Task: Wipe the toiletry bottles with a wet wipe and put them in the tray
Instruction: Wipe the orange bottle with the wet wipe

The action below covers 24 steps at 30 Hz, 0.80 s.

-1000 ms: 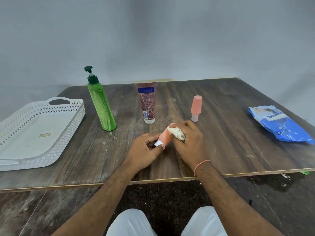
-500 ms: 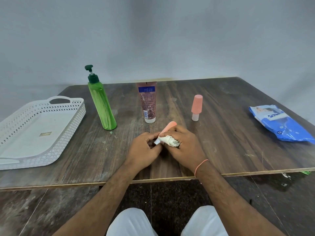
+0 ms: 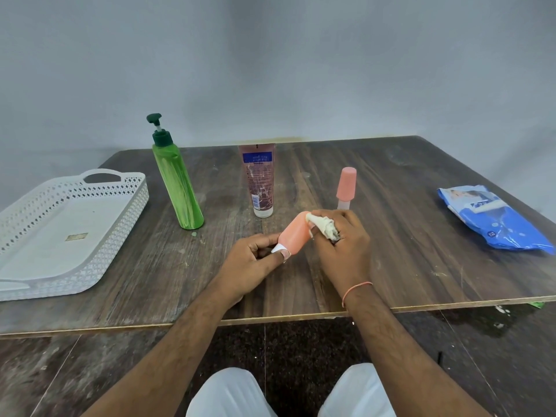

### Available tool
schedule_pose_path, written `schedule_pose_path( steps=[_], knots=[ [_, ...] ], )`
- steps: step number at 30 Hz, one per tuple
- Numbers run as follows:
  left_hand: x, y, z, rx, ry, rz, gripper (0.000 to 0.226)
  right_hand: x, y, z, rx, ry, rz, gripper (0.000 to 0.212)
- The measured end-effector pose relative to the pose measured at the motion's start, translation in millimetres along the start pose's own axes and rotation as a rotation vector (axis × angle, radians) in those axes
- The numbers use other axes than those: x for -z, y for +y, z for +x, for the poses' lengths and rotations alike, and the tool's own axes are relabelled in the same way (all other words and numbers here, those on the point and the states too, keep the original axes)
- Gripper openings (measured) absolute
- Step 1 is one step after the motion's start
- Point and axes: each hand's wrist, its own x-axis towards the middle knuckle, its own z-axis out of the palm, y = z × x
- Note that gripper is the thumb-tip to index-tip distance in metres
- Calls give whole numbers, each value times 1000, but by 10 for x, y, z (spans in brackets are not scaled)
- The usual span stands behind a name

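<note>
- Since half a second back the wet wipe has slid up from the white base to the tip of the peach bottle.
- left hand pinches the base above the table; right hand bunches the wipe.
- looks light, probably slick when wet, so grab mid-body.
- tray sits far left; green pump bottle stands near that route.

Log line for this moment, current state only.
step: wiping | left hand: holds pink bottle | right hand: wet wipe on bottle | tray: no bottles
</note>
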Motion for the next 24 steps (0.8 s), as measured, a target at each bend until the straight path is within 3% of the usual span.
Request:
schedule_pose_path(
  steps=[11,24],
  knots=[
    [18,-17,19,-19,36,-5,48,22,-60,8,-271,36,83,14],
    [11,-16,30,-20,75,-60,43,-33,6,-22,-335,-207,131,16]
  ],
)
